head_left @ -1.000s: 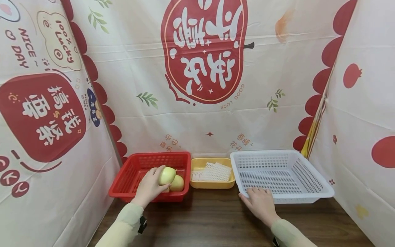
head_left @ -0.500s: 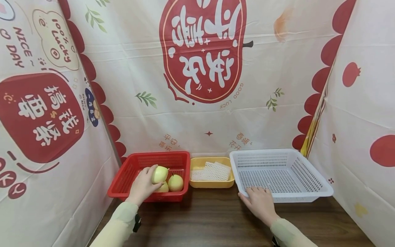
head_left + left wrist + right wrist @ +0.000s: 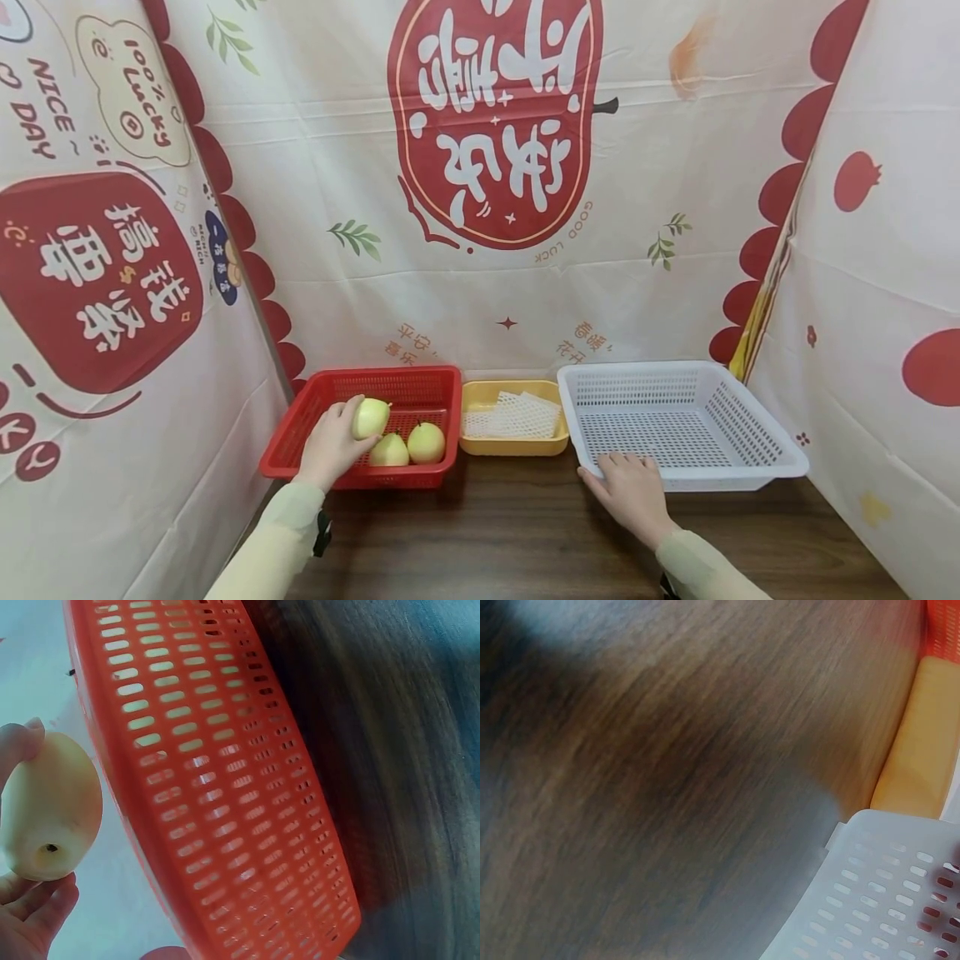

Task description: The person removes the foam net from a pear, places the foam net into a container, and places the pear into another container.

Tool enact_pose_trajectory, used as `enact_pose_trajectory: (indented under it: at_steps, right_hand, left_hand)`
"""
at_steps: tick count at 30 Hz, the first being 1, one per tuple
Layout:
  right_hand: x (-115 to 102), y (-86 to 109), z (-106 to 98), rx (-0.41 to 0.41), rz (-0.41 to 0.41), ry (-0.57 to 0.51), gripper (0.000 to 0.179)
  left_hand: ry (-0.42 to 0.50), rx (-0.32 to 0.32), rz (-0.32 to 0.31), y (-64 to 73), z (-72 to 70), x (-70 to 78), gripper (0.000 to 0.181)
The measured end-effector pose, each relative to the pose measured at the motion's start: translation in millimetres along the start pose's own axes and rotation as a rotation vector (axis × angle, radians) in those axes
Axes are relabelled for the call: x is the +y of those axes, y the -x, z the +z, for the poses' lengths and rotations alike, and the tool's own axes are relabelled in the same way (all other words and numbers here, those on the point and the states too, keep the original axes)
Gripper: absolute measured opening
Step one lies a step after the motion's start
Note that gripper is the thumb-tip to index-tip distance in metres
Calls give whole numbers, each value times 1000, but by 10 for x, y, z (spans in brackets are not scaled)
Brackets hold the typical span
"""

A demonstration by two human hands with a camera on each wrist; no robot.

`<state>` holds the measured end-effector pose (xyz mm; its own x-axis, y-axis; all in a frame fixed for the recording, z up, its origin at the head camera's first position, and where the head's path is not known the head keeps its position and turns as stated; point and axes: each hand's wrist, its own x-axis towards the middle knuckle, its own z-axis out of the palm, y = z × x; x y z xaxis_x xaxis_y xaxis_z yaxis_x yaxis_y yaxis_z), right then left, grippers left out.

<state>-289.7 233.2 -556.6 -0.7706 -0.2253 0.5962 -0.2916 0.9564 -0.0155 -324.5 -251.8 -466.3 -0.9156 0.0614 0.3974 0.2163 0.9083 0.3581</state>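
In the head view my left hand (image 3: pixel 328 442) grips a yellow-green pear (image 3: pixel 371 418) over the red basket (image 3: pixel 300 417). The left wrist view has this pear (image 3: pixel 54 799) between thumb and fingertips, its dark-centred end towards the camera, beside the basket's slotted wall (image 3: pixel 217 802). Two more pears (image 3: pixel 389 451) sit side by side near the basket's front right. My right hand (image 3: pixel 633 496) rests on the near rim of the white basket (image 3: pixel 720 483), fingers over the edge and thumb outside. The right wrist view misses the hand but catches that basket's corner (image 3: pixel 870 892).
Between the baskets stands a shallow yellow tray (image 3: pixel 513 447) holding white foam net sleeves (image 3: pixel 528 415). All three containers stand on a dark wooden table (image 3: pixel 480 533). Printed cloth (image 3: pixel 450 308) walls off the back and both sides.
My left hand has moved left with the pear, uncovering the two pears in the red basket. The right hand stays on the white basket's rim.
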Motion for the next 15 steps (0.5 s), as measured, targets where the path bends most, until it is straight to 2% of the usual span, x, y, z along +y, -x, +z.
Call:
enact_pose_trajectory:
  at_steps: [5, 15]
  right_hand:
    - [-5, -8, -6, 3, 0, -4, 38]
    - [2, 4, 4, -11, 9, -2, 39]
  left_hand:
    - [4, -4, -29, -6, 6, -53, 78]
    - [2, -52, -85, 16, 35, -114, 77]
